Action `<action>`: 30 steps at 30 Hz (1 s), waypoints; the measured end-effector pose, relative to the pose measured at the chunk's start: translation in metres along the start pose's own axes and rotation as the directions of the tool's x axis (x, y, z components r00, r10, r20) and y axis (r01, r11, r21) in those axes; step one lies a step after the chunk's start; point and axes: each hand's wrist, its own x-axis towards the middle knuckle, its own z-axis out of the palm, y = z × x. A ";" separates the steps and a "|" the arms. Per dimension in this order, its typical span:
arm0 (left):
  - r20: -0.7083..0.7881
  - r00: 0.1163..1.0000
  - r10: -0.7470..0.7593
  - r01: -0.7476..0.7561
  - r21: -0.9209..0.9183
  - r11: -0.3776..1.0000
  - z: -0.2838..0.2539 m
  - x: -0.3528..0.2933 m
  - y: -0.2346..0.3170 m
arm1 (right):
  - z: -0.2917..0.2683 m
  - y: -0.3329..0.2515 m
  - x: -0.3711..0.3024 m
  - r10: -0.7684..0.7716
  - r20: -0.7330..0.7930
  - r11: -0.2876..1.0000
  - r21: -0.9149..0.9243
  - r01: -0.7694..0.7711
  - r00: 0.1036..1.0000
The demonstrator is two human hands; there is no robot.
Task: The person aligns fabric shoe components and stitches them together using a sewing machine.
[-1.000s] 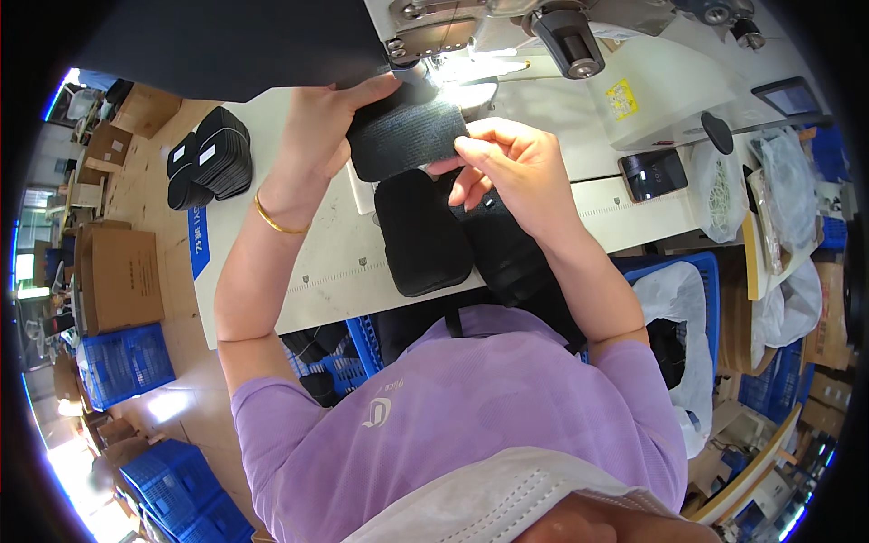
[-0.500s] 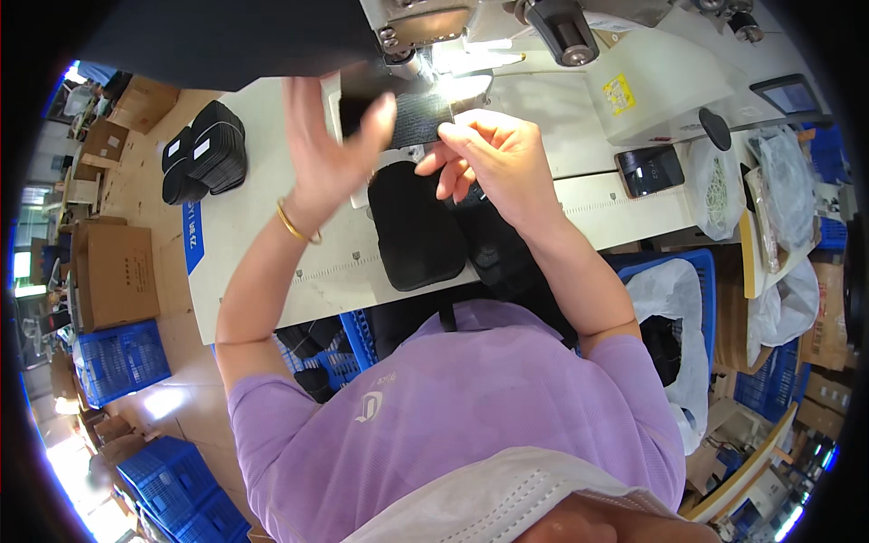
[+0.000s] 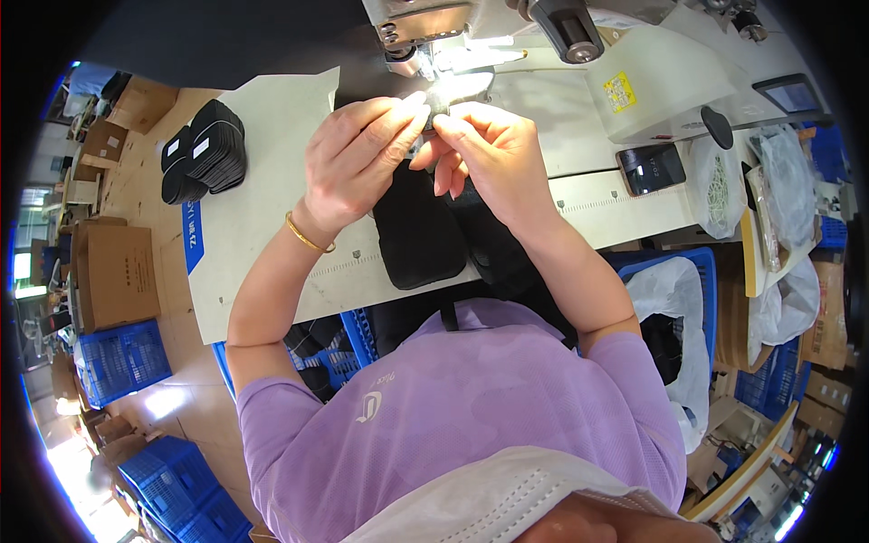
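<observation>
Under the lit head of a sewing machine, both hands meet at a small piece of black fabric, mostly hidden by fingers and glare. My left hand, with a gold bangle at its wrist, pinches the piece's left side. My right hand holds its right side between thumb and forefinger, the other fingers curled below. Just under the hands, a black rounded pad lies on the white table, its near end at the table edge. More black pieces lie to its right.
Two stacks of black pads stand at the table's far left. A phone and a clear plastic bag lie to the right. Blue crates sit below the table edge. A large dark panel covers the upper left.
My left hand, spread and moving before, has come right and closed on the fabric beside my right hand. The fabric is now largely covered. My right hand has barely moved.
</observation>
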 end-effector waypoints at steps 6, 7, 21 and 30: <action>-0.012 0.999 0.039 -0.039 0.032 0.999 0.005 0.004 -0.008 | 0.000 0.003 0.003 -0.012 -0.015 1.000 0.026 0.013 1.000; -0.006 0.999 0.044 -0.044 0.048 0.998 0.005 0.005 -0.010 | 0.001 0.003 0.001 0.005 -0.015 1.000 0.022 -0.005 1.000; -0.003 1.000 -0.019 0.020 0.158 0.987 0.012 0.014 -0.003 | -0.006 0.012 -0.007 0.046 0.028 0.998 -0.044 -0.044 0.999; 0.063 0.993 -0.098 0.083 0.200 0.976 0.008 0.022 0.015 | -0.003 0.015 -0.010 0.054 0.010 0.999 -0.004 -0.054 0.999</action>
